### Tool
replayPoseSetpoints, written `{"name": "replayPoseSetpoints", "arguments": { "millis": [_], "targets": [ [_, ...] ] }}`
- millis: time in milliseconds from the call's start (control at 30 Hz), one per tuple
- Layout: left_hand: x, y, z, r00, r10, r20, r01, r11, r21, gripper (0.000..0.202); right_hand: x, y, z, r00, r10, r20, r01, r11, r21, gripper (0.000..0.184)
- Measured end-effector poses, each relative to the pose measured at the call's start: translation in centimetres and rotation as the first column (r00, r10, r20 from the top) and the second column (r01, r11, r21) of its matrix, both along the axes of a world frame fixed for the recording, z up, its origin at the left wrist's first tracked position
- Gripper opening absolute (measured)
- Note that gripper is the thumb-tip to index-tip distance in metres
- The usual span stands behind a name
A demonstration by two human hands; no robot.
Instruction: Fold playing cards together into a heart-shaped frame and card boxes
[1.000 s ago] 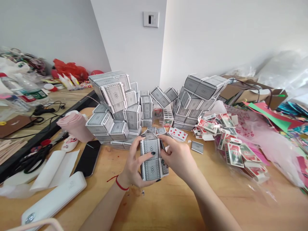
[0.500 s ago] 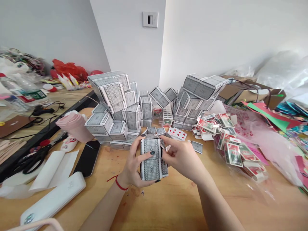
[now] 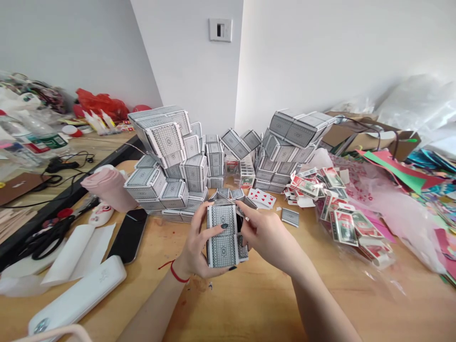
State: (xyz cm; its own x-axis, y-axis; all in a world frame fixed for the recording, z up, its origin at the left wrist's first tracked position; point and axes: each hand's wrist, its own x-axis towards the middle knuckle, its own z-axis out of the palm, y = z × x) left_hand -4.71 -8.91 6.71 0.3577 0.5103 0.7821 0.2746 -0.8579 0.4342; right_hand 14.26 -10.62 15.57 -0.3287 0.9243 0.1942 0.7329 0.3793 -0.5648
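The left hand (image 3: pixel 195 248) grips a card box (image 3: pixel 223 254) over the surface (image 3: pixel 249 304), near stacked boxes (image 3: pixel 195 172); the right hand (image 3: pixel 272 241) touches its right edge, whether that grip is closed I cannot tell.

A yellow-brown, wood-grained table (image 3: pixel 256 304) carries a flat black rectangular phone (image 3: pixel 128 235), a long white rounded case (image 3: pixel 78 293), white red-heart playing cards (image 3: pixel 261 198) and stacked grey-patterned card blocks (image 3: pixel 285 150).

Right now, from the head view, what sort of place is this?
Probably a craft workspace by a wall: boxes folded from playing cards are stacked on a wooden tabletop, black scissors lie at the left, and colored paper is heaped at the right.
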Motion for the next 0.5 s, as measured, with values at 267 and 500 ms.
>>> {"name": "replayPoseSetpoints", "arguments": {
  "millis": [267, 500],
  "targets": [
    [0.1, 0.0, 0.2, 1.000, -0.001, 0.020, 0.000, 1.000, 0.005, 0.070, -1.0, 0.3, -1.1, 0.980, -0.149, 0.135, 0.125, 0.978, 0.169, 0.037],
    [0.4, 0.0, 0.4, 0.999, 0.026, 0.023, -0.026, 1.000, 0.017, 0.064, -0.9, 0.3, -1.3, 0.967, -0.078, 0.243, 0.038, 0.985, 0.168, 0.042]
  ]
}}
